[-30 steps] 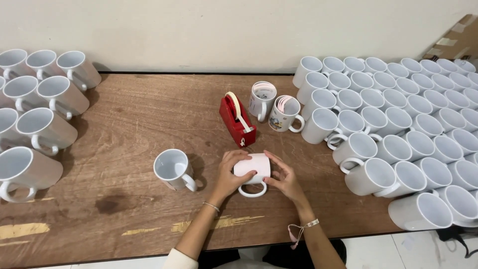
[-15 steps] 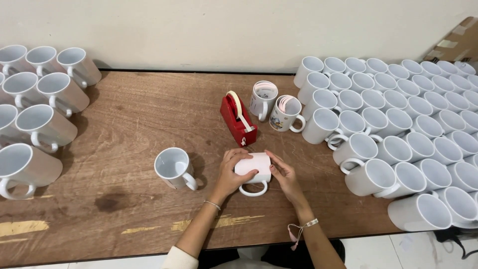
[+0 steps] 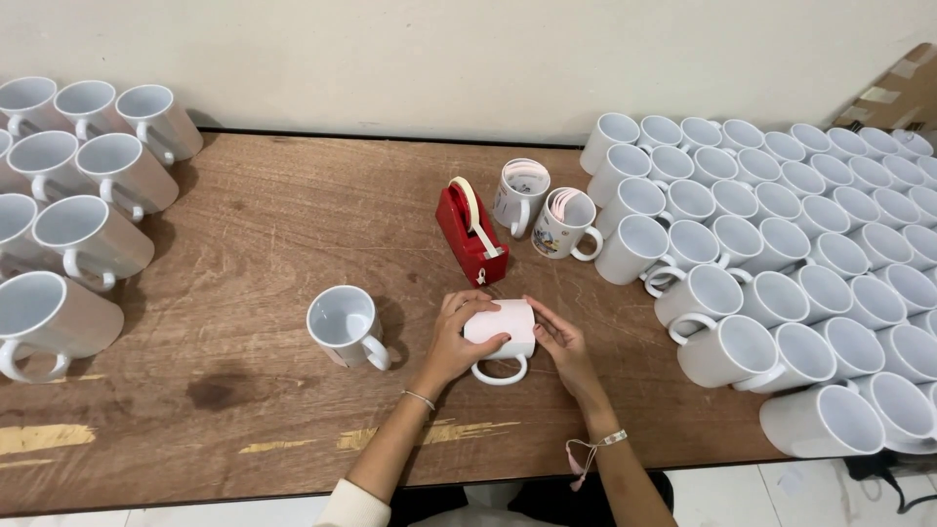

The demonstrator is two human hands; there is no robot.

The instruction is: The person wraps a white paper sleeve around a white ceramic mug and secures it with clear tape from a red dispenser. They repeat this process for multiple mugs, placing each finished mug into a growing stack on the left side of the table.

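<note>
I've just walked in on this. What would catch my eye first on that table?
Probably the crowd of white mugs packed in rows over the right side of the wooden table, with a smaller cluster at the left edge. In front, the left hand and right hand hold a paper-wrapped mug on its side, just below a red tape dispenser.

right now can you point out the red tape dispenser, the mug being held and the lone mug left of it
red tape dispenser (image 3: 467,234), head view, on its red side wall
held mug (image 3: 503,324), head view, on its pale wrapped side between the two hands
lone mug (image 3: 344,320), head view, on its white inside
</note>
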